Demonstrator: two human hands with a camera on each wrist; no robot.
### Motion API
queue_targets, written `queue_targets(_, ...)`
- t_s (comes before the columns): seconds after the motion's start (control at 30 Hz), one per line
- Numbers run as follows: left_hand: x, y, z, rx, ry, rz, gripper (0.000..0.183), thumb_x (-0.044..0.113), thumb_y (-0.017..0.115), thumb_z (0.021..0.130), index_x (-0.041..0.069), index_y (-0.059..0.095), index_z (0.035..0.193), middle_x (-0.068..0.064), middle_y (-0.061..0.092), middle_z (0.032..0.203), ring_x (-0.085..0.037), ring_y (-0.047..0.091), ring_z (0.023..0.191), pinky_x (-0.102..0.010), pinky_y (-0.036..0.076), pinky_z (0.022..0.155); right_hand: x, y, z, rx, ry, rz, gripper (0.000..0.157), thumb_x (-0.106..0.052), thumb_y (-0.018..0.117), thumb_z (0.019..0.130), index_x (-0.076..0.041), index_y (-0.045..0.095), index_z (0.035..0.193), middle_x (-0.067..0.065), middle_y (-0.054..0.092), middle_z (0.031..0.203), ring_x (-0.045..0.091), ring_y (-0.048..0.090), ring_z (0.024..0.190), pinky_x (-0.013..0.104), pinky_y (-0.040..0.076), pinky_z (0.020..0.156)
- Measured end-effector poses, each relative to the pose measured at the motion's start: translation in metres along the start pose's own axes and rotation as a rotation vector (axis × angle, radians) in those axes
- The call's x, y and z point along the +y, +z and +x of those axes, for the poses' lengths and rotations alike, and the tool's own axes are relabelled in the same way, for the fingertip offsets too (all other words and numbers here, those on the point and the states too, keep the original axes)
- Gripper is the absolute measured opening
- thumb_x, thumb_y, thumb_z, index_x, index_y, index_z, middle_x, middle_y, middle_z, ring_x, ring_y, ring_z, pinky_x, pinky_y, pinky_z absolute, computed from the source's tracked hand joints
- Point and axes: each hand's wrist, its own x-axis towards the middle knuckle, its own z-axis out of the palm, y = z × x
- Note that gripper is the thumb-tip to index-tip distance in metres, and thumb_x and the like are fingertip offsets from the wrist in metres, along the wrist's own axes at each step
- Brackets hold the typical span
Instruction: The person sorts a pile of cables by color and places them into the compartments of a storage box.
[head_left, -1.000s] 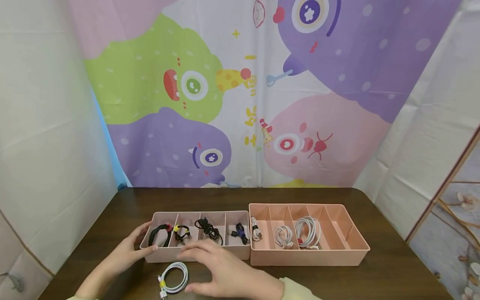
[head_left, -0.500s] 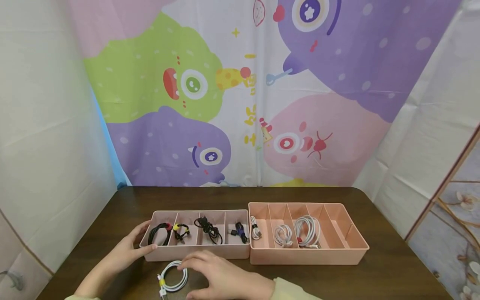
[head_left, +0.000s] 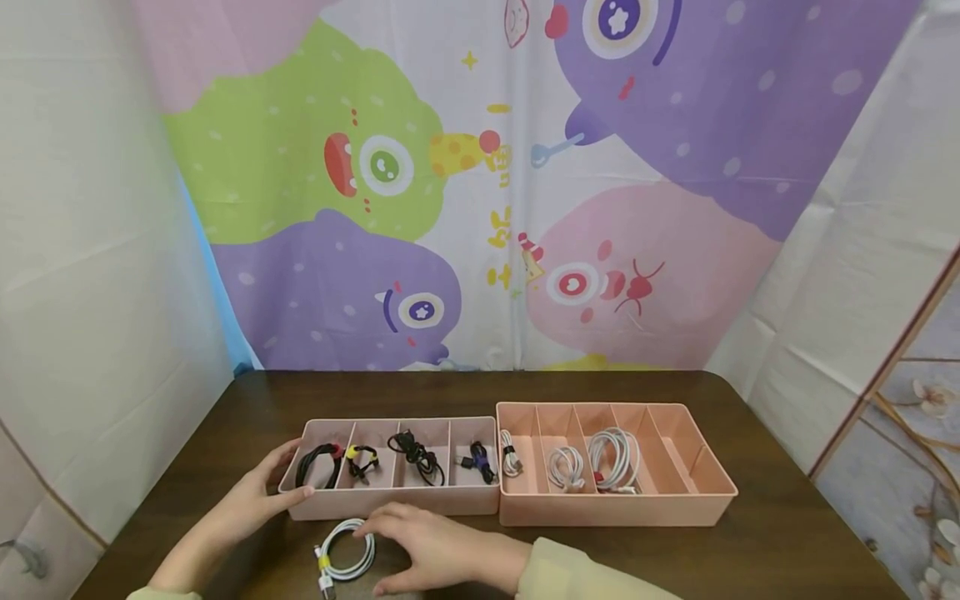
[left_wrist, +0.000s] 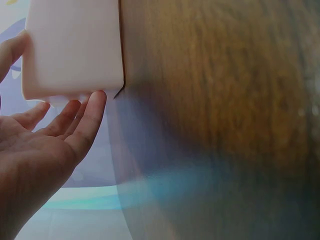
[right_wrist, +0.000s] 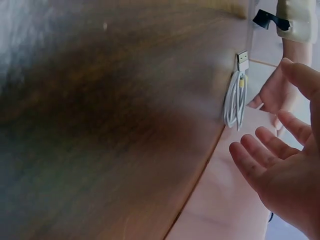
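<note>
A coiled white USB cable (head_left: 367,554) with a yellow tie lies on the table in front of a greyish-pink divided box (head_left: 390,502). My right hand (head_left: 438,546) hovers at the coil's right side, fingers loosely bent and thumb apart. Its fingertips overlap the coil in the head view, but the right wrist view shows them apart from the white cable (right_wrist: 234,102). My left hand (head_left: 247,508) rests at the box's left end, thumb on the front corner, fingertips against the end wall (left_wrist: 75,55). Inside the box lie coiled black cables (head_left: 321,467), one or more per compartment.
A taller peach divided box (head_left: 618,511) stands against the right end of the first one. It holds several white cables (head_left: 615,458) in its left compartments. Both boxes stand on a dark wooden table (head_left: 637,558) with a patterned curtain (head_left: 480,250) behind.
My right hand has come down and back from the box's front edge to beside the white cable's coil. My left hand keeps its place on the box.
</note>
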Motion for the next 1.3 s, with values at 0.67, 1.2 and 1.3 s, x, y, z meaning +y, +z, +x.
queue_targets(0.67, 0.002, 0.000, -0.001, 0.011, 0.022, -0.014, 0.080, 0.031, 0.065, 0.088, 0.004, 0.019, 0.147, -0.032, 0.028, 0.144, -0.051, 0.036, 0.127, -0.060, 0.041, 0.092, 0.010, 0.015, 0.005, -0.122, -0.003, 0.021, 0.059, -0.039, 0.069, 0.084, -0.018, 0.049, 0.135, 0.007, 0.039, 0.143, 0.011, 0.039, 0.130, 0.017, 0.032, 0.103)
queue_targets(1.2, 0.004, 0.000, -0.002, -0.006, -0.001, -0.017, 0.081, 0.033, 0.065, 0.088, 0.005, 0.018, 0.147, -0.033, 0.025, 0.146, -0.053, 0.031, 0.129, -0.061, 0.039, 0.094, 0.022, 0.004, -0.022, -0.121, -0.019, 0.023, 0.045, -0.034, 0.072, 0.082, -0.020, 0.057, 0.122, 0.002, 0.050, 0.131, 0.009, 0.045, 0.123, 0.018, 0.036, 0.100)
queue_targets(1.3, 0.003, -0.001, -0.002, -0.012, -0.005, -0.018, 0.082, 0.033, 0.065, 0.088, 0.006, 0.017, 0.148, -0.033, 0.024, 0.146, -0.054, 0.031, 0.129, -0.062, 0.038, 0.094, 0.025, 0.002, -0.029, -0.126, -0.016, 0.024, 0.042, -0.031, 0.073, 0.082, -0.020, 0.058, 0.119, 0.002, 0.051, 0.130, 0.009, 0.046, 0.121, 0.018, 0.037, 0.100)
